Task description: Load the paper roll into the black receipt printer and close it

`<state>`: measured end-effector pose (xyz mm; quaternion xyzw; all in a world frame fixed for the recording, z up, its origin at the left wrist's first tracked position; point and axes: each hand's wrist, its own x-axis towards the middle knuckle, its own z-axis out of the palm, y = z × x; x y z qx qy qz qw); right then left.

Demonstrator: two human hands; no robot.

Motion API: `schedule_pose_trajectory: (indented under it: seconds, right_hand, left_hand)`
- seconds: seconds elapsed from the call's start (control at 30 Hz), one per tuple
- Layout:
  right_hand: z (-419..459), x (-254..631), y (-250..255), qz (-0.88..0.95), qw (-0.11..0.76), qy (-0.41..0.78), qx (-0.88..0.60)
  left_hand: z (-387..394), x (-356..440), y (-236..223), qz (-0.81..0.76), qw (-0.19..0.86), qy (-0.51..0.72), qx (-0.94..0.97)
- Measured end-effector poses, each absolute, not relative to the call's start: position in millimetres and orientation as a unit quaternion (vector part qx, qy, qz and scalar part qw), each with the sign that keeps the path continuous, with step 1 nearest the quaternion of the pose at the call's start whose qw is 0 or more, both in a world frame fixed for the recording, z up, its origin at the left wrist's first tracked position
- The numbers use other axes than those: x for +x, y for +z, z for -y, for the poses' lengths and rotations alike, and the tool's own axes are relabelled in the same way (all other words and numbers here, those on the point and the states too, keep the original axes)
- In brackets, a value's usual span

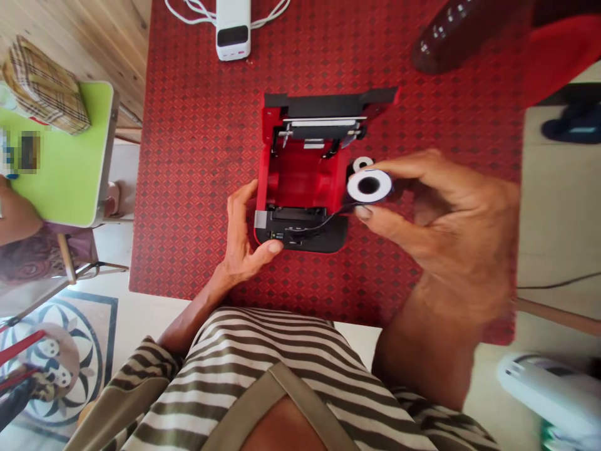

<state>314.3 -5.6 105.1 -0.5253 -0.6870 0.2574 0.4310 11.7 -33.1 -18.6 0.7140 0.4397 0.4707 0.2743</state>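
Observation:
A small red and black thermal printer (300, 178) lies on the table with its lid raised, showing a bare red paper bay. My left hand (244, 241) grips the printer's left front corner, thumb on the black front panel and fingers along the side. Between the thumb and fingers of my right hand (436, 207) is a white paper roll (355, 188) with a dark hollow core, end face up, just right of the printer. Behind it a smaller white roll end (363, 164) shows in part. A thin dark cord runs across the front panel.
The red patterned tabletop (201, 125) bears a white power bank (233, 28) with white cables at the back and a dark bottle (464, 34) at the far right. On the left stands a green table (79, 169) with a plaid bag (51, 84); a person's arm (16, 213) is beside it.

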Motion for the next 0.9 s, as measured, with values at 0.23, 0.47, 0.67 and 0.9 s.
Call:
schedule_pose_trajectory:
  seconds: [0.23, 0.47, 0.67, 0.9]
  right_hand:
    - [24.8, 333.2, 51.0, 0.604, 0.451, 0.269, -0.599]
    - [33.9, 340.0, 38.4, 0.654, 0.317, 0.248, -0.640]
    - [35.4, 341.5, 24.2, 0.653, 0.312, 0.260, -0.639]
    - [40.8, 355.6, 18.5, 0.666, 0.271, 0.222, -0.659]
  left_hand:
    - [35.0, 9.9, -12.6, -0.433, 0.288, 0.472, 0.712]
    - [35.8, 14.4, -12.5, -0.429, 0.292, 0.484, 0.704]
    - [37.5, 21.5, -13.3, -0.445, 0.299, 0.478, 0.696]
    - [37.6, 20.8, -14.2, -0.445, 0.310, 0.465, 0.700]
